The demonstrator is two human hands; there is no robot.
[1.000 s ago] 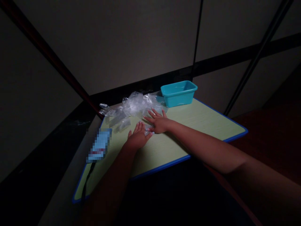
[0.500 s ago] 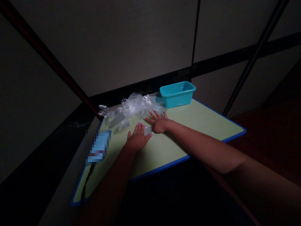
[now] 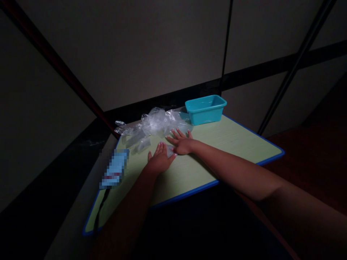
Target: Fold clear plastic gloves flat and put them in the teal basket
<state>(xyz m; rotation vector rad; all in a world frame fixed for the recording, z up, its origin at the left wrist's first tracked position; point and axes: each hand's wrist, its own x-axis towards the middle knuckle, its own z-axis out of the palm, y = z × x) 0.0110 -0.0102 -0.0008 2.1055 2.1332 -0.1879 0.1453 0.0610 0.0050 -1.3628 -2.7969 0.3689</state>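
Observation:
Both my hands lie flat on a pale yellow-green table with a blue edge [image 3: 189,192]. My left hand [image 3: 159,160] has its fingers stretched out, with the thumb at a small piece of clear plastic [image 3: 170,150]. On the other side of that piece, my right hand [image 3: 183,143] is spread, its thumb touching the plastic. Just beyond my fingers sits a crumpled heap of clear plastic [image 3: 157,122], which looks like thin bags or gloves. Part of the small piece is hidden under my hands.
A turquoise plastic basket [image 3: 206,115] stands at the table's back right. At the left edge lies a blurred light-blue object [image 3: 115,168] with a black strap [image 3: 101,207]. Dark-trimmed panels [image 3: 162,47] rise behind the table.
My hands hold nearly the same place, and my right thumb now shows at the small plastic piece. The whole view has shifted very slightly.

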